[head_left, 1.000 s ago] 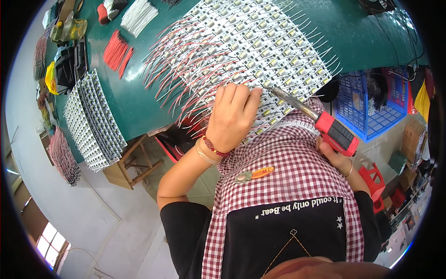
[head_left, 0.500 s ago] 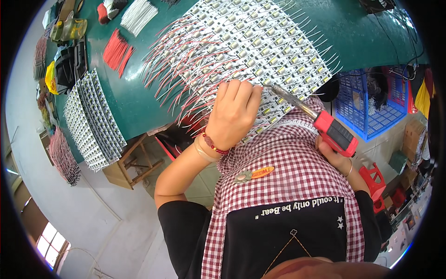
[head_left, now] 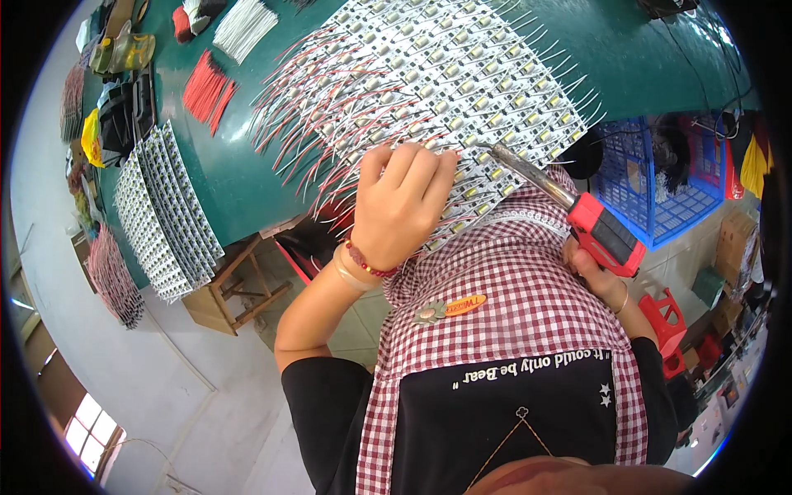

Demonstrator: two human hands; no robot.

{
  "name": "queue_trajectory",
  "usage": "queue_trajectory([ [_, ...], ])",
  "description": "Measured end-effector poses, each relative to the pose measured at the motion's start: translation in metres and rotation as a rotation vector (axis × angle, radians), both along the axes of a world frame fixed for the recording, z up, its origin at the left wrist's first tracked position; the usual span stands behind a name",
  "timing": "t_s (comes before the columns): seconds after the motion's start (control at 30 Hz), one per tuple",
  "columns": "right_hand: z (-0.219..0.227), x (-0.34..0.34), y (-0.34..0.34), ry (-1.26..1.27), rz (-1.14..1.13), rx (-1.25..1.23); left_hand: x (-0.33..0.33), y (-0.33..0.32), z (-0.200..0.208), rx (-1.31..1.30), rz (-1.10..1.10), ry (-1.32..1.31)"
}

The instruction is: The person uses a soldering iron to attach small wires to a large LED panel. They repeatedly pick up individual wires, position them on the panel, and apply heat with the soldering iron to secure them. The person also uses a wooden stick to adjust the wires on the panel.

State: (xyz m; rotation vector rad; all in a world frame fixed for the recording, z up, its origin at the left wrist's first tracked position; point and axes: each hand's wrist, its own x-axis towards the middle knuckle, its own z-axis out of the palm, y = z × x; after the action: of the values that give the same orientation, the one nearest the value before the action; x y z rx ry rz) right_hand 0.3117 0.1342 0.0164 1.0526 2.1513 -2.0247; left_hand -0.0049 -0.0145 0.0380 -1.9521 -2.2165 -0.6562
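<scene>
A wide panel of white circuit boards (head_left: pixel 487 95), set with rows of small yellowish-silver parts, lies over the front edge of the green table. Red and white wires (head_left: pixel 330 157) bristle from its left side. My left hand (head_left: pixel 404 194) is closed over the panel's lower part, fingers curled down among the wires; what the fingertips pinch is hidden. My right hand (head_left: pixel 596 279) grips a soldering iron (head_left: pixel 606 235) with a red and black handle, partly hidden behind it. Its metal tip points left, close to the boards near my left fingertips.
On the green table (head_left: pixel 247 157) lie red wires (head_left: pixel 209 89), white wires (head_left: pixel 245 30) and a stack of similar boards (head_left: pixel 165 214) at the left. A blue plastic crate (head_left: pixel 652 186) stands at the right below the table, near a red stool (head_left: pixel 662 326). Cables hang at the upper right.
My left hand has shifted slightly left and its fingers have spread a little at the knuckles. The soldering iron has moved slightly right and down.
</scene>
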Motion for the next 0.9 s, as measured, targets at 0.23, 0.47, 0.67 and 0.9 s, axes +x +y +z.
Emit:
queue_trajectory([
  [0.23, 0.004, 0.004, 0.002, 0.040, 0.026, 0.033, 0.018, -0.003, -0.010, -0.012, -0.038, -0.207],
  [0.47, 0.005, 0.002, -0.003, 0.034, 0.034, 0.077, 0.022, -0.001, -0.014, -0.016, -0.015, -0.202],
  [0.67, 0.000, 0.002, -0.006, 0.031, 0.054, 0.160, 0.023, 0.000, -0.013, -0.023, -0.022, -0.185],
  [0.9, 0.007, 0.005, -0.006, -0.007, -0.004, -0.004, 0.023, 0.002, -0.013, 0.000, -0.034, -0.158],
])
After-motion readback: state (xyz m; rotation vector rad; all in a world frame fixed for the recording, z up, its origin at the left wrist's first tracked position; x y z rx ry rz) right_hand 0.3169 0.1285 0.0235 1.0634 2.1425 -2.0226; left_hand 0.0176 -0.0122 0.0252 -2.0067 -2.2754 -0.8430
